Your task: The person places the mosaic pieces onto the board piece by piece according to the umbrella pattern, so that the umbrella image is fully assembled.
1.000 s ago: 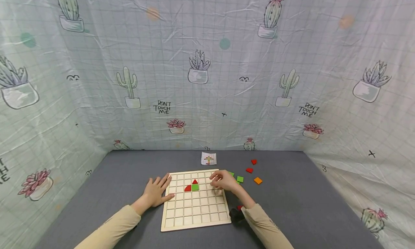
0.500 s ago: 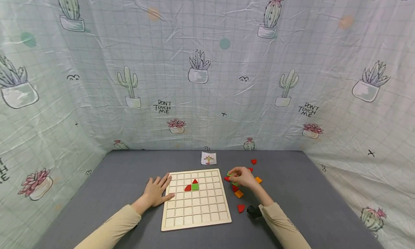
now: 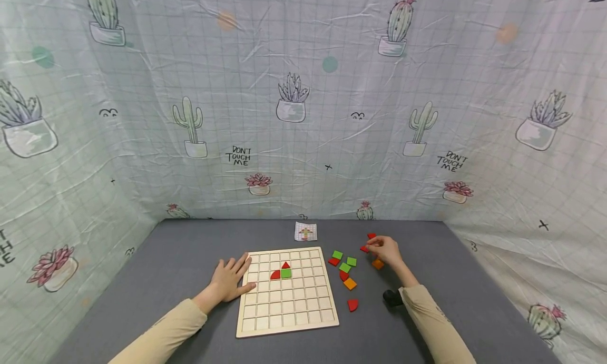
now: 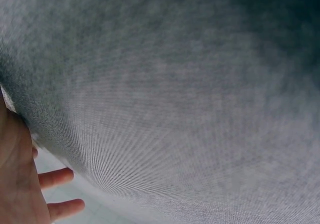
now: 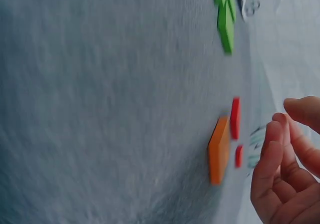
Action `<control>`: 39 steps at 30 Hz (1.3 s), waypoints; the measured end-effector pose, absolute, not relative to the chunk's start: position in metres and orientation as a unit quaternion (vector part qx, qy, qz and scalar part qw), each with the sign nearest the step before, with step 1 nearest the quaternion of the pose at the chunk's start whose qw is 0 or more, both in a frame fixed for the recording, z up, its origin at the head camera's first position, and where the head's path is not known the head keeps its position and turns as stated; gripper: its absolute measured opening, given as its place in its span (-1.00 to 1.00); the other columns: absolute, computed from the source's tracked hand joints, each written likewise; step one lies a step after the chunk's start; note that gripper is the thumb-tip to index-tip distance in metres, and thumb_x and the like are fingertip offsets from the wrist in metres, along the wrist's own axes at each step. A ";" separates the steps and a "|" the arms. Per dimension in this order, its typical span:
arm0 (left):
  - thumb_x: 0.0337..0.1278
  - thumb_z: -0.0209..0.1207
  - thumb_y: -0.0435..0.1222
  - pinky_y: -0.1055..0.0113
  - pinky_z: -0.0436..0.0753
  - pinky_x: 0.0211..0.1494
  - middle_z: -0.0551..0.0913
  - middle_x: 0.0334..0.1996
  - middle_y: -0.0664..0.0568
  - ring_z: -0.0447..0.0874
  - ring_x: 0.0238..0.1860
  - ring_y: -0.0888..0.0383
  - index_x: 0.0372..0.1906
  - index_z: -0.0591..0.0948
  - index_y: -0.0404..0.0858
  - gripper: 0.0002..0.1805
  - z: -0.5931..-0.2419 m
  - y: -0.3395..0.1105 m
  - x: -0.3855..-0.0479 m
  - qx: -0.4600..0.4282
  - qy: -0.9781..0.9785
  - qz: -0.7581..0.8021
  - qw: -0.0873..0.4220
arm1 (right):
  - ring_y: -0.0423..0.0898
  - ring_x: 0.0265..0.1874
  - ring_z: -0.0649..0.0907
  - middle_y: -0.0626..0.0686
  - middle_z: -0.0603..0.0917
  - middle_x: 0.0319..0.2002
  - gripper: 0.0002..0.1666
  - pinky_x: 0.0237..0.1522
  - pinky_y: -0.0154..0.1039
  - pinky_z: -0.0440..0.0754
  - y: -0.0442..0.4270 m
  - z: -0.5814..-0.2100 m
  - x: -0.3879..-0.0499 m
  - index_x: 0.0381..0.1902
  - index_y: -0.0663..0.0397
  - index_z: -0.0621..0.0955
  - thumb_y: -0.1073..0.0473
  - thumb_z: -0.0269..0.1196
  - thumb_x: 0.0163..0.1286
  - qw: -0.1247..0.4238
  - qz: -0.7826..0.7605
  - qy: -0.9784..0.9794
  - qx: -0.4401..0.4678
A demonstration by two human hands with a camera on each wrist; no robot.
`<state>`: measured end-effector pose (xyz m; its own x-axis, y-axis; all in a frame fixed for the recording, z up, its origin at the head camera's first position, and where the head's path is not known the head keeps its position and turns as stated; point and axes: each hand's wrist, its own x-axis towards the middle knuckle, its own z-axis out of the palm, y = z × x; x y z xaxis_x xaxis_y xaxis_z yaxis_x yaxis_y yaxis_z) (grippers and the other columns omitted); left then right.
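My left hand (image 3: 228, 281) lies with fingers spread at the left edge of the pale wooden grid board (image 3: 270, 311), thumb and fingertips on its rim. In the left wrist view only part of this hand (image 4: 22, 184) shows. On the board sit a red quarter-circle (image 3: 275, 275), a green square (image 3: 286, 273) and a red triangle (image 3: 285, 265). My right hand (image 3: 386, 249) hovers by a red piece (image 3: 364, 249) at the back right, partly hiding an orange square (image 3: 378, 264). The right wrist view shows that hand (image 5: 287, 174) with thumb and fingers apart, nothing between them.
Several loose pieces lie right of the board, including a green square (image 3: 351, 261), an orange square (image 3: 350, 284) and a red quarter-circle (image 3: 353, 305). A printed pattern card (image 3: 305, 232) lies behind the board. A cactus-print cloth (image 3: 327, 132) hangs behind the grey table (image 3: 189, 243).
My right hand has gone rightward from above the board's right side, across the loose pieces, to the red ones at the back right. The left hand stays put.
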<state>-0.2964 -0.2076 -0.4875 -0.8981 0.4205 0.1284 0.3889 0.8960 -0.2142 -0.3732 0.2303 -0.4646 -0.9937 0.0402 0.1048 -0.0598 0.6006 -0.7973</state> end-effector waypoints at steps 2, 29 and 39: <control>0.11 -0.18 0.25 -0.13 0.29 0.08 0.21 0.31 -0.08 0.33 0.15 -0.13 0.30 0.22 -0.23 -0.19 -0.483 -0.205 -0.295 -0.205 -0.971 0.097 0.080 | -0.03 -0.59 0.59 0.25 0.65 -0.42 -0.73 -0.61 -0.30 0.50 0.236 -0.465 -0.378 -0.25 0.31 0.62 0.20 0.24 0.15 0.061 0.451 -0.890 -0.011; 0.10 -0.13 0.22 -0.10 0.33 0.04 0.24 0.30 -0.07 0.35 0.13 -0.11 0.30 0.23 -0.22 -0.21 -0.482 -0.203 -0.294 -0.204 -0.968 0.122 0.080 | -0.15 -0.59 0.47 0.26 0.56 -0.05 -0.56 -0.56 -0.34 0.43 0.248 -0.475 -0.415 0.10 0.09 0.50 0.08 0.13 0.27 0.003 0.374 -0.922 -0.100; 0.10 -0.13 0.22 -0.10 0.34 0.02 0.24 0.30 -0.06 0.36 0.12 -0.10 0.30 0.24 -0.22 -0.22 -0.481 -0.204 -0.293 -0.204 -0.967 0.124 0.084 | -0.12 -0.63 0.41 0.13 0.54 -0.39 -0.62 -0.60 -0.31 0.39 0.246 -0.474 -0.420 0.03 0.01 0.55 0.10 0.17 0.24 -0.014 0.343 -0.936 -0.077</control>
